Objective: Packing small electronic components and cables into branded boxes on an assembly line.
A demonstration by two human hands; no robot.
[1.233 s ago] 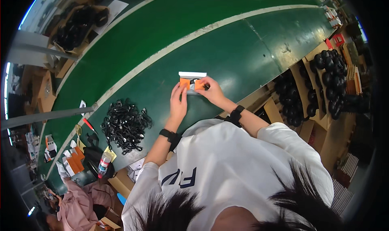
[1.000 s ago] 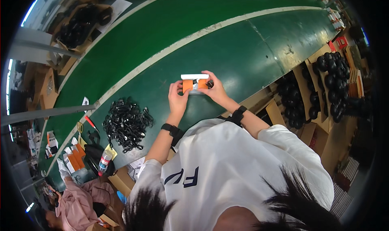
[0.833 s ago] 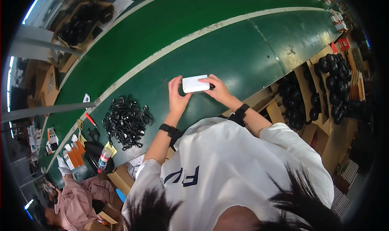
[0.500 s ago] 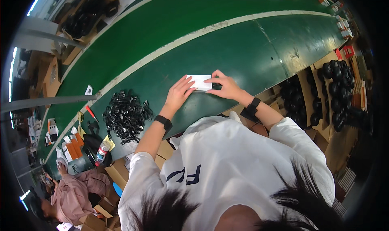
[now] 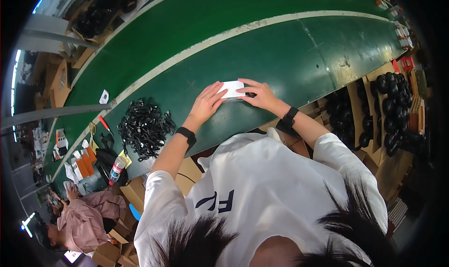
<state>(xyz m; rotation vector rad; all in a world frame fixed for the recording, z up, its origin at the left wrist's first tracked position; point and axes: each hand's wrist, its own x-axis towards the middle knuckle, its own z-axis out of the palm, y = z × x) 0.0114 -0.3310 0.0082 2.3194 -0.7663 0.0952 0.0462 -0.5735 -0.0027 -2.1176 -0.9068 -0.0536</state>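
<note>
A small white box (image 5: 232,88) sits between my two hands above the green bench top. My left hand (image 5: 206,101) grips its left end, with the fingertips over the upper face. At the opposite end, my right hand (image 5: 260,95) holds the box with curled fingers. A small black thing (image 5: 251,95) shows beneath the right fingers; its kind is hard to make out. On the bench to the left of my left forearm lies a tangled heap of black cables (image 5: 146,129).
A strip-edged green conveyor (image 5: 187,21) runs beyond the bench. At left are a red pen (image 5: 104,122), a bottle (image 5: 117,170), orange-and-white boxes (image 5: 84,166) and a co-worker in a pink top (image 5: 86,222). Rounded black items (image 5: 392,105) fill cardboard dividers at right.
Both hands and the white box sit slightly higher in the picture. My right fingers have shifted at the box's right end. The whole view has moved a little.
</note>
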